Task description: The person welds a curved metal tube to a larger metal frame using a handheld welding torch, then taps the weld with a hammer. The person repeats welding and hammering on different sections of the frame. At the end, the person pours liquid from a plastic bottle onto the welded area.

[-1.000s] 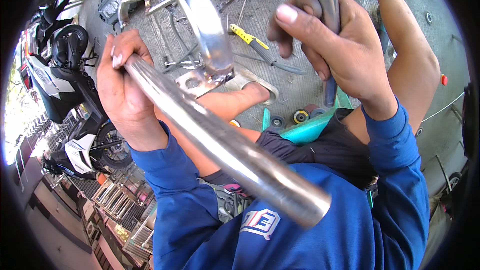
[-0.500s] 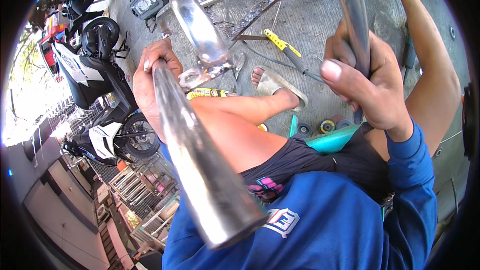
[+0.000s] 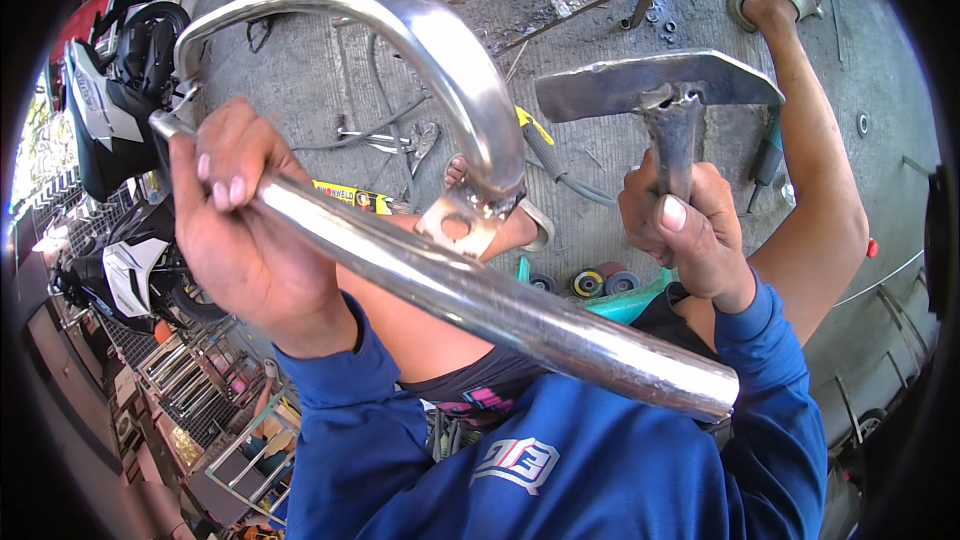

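Observation:
My left hand (image 3: 255,225) is wrapped round a straight, shiny steel tube (image 3: 500,310), which slants down to the right across my lap. Joined to it is a bent steel tube (image 3: 425,25) that arches over the far side. A small plate with a round hole (image 3: 482,238) sits where the arch's near end meets the straight tube, beside a dark weld. My right hand (image 3: 695,225) grips the pipe handle of a metal hammer (image 3: 610,83), its long tapered head upward. Hammer and tube are apart.
On the concrete floor lie a yellow-and-black handled tool (image 3: 543,148), pliers (image 3: 425,143), a yellow box (image 3: 352,196) and grinding discs (image 3: 588,283). A steel frame (image 3: 590,0) stands ahead. Scooters (image 3: 105,120) are parked at left; a dark green tool (image 3: 768,150) lies near my right leg.
My left hand has turned the tube piece, so its straight tube now slants rightward and the arch shows side-on. My right hand has moved lower, and the hammer's head has come into view.

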The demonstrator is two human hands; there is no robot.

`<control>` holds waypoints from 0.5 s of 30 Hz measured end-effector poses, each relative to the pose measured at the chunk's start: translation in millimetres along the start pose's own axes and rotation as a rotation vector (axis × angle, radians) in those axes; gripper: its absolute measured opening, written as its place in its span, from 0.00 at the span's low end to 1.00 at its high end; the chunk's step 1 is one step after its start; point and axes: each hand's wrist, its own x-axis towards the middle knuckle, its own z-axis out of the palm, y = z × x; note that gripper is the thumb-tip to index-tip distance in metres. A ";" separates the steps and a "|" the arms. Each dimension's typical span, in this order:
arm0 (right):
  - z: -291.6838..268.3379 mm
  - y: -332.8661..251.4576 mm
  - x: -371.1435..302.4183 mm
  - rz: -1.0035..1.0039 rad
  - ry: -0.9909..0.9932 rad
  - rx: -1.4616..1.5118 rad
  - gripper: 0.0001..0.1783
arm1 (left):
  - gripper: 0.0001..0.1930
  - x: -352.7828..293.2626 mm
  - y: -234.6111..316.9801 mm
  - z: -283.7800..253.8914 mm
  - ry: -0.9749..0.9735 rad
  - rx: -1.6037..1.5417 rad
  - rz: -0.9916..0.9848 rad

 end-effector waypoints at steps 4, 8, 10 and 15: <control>-5.7 8.3 2.5 0.111 0.027 0.019 0.23 | 0.15 1.3 2.3 -4.2 -0.025 0.103 0.073; -7.5 15.1 10.8 0.094 0.023 0.034 0.24 | 0.14 16.7 18.9 -11.9 -0.006 0.264 0.094; -6.1 18.6 17.6 0.126 0.025 0.072 0.23 | 0.15 41.8 35.9 -20.6 0.024 0.282 0.023; 7.6 37.6 44.0 0.155 0.112 -0.241 0.28 | 0.22 119.2 61.1 -93.0 0.172 0.386 0.008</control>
